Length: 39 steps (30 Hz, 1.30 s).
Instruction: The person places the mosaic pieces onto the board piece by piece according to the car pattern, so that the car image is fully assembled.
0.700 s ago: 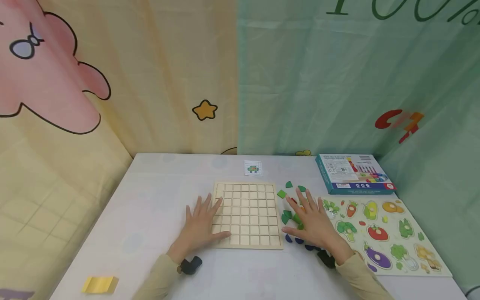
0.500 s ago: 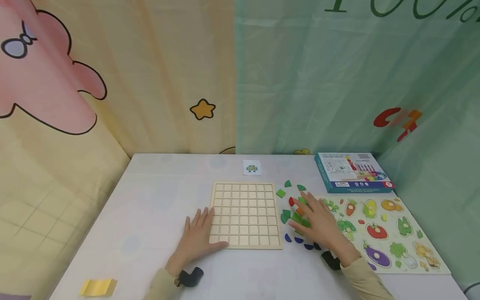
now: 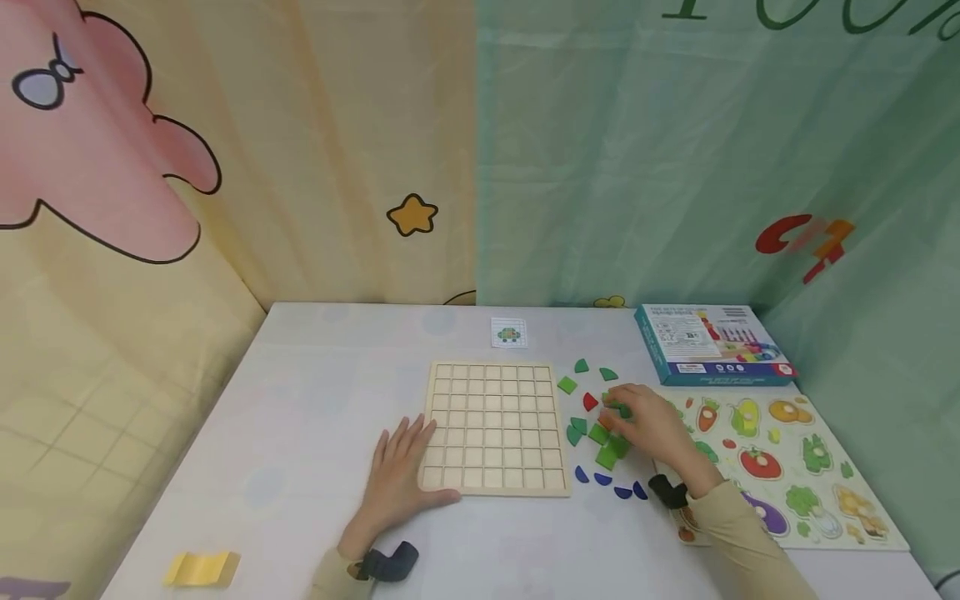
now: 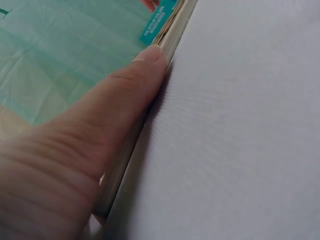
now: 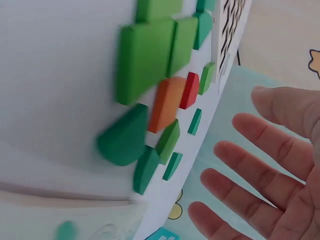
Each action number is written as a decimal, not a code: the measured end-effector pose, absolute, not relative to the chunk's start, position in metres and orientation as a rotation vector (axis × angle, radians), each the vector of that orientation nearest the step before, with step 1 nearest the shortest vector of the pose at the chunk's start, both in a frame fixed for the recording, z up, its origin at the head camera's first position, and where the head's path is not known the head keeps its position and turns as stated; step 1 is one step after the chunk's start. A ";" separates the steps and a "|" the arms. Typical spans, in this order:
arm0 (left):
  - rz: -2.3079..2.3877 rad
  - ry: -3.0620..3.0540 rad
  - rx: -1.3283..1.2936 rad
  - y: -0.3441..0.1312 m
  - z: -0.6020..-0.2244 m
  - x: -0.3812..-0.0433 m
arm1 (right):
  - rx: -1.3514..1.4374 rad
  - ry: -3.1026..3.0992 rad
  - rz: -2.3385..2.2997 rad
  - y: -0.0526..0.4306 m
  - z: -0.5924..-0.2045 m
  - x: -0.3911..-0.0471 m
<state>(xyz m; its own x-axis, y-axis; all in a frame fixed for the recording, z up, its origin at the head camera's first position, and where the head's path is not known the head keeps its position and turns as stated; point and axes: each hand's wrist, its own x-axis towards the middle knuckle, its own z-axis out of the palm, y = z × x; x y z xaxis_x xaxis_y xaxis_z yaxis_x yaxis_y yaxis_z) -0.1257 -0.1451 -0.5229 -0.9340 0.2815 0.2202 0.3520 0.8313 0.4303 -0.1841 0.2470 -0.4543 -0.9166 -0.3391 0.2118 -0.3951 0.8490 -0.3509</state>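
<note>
A wooden grid board (image 3: 495, 429) lies on the white table. At its left side and near left corner, my left hand (image 3: 397, 475) rests with straight fingers; in the left wrist view the thumb (image 4: 115, 105) lies along the board's edge. My right hand (image 3: 660, 425) is bent over loose shape pieces right of the board. The right wrist view shows its fingers (image 5: 250, 170) spread, holding nothing. Near them lie green squares (image 5: 145, 60), an orange piece (image 5: 167, 102), a red piece (image 5: 189, 91) and dark green quarter-circles (image 5: 125, 137). Blue half-circles (image 3: 622, 492) lie closer to me.
A small pattern card (image 3: 509, 333) lies beyond the board. To the right are a vegetable picture board (image 3: 787, 500), partly under the right forearm, and a blue box (image 3: 716, 346) behind it. A yellow block (image 3: 201, 570) sits at the near left. Curtains hang around the table.
My right hand, spread above the pieces before, has shifted slightly right and its fingers have bent down towards them. My left hand slid back from over the board to its left edge.
</note>
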 end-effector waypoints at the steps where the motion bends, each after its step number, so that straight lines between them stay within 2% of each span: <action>1: -0.701 -2.861 -0.497 -0.145 -0.524 -0.126 | 0.560 -2.911 0.601 0.247 -0.452 -0.190; 11: -0.676 -2.870 -0.500 -0.146 -0.523 -0.127 | 0.480 -3.092 0.676 0.242 -0.452 -0.259; 16: -0.683 -2.854 -0.496 -0.146 -0.525 -0.127 | 0.453 -3.144 0.681 0.237 -0.454 -0.279; 30: -0.681 -2.847 -0.487 -0.146 -0.524 -0.124 | 0.358 -3.157 0.517 0.232 -0.463 -0.287; 39: -0.661 -2.847 -0.487 -0.145 -0.524 -0.125 | 0.250 -3.131 0.759 0.230 -0.459 -0.285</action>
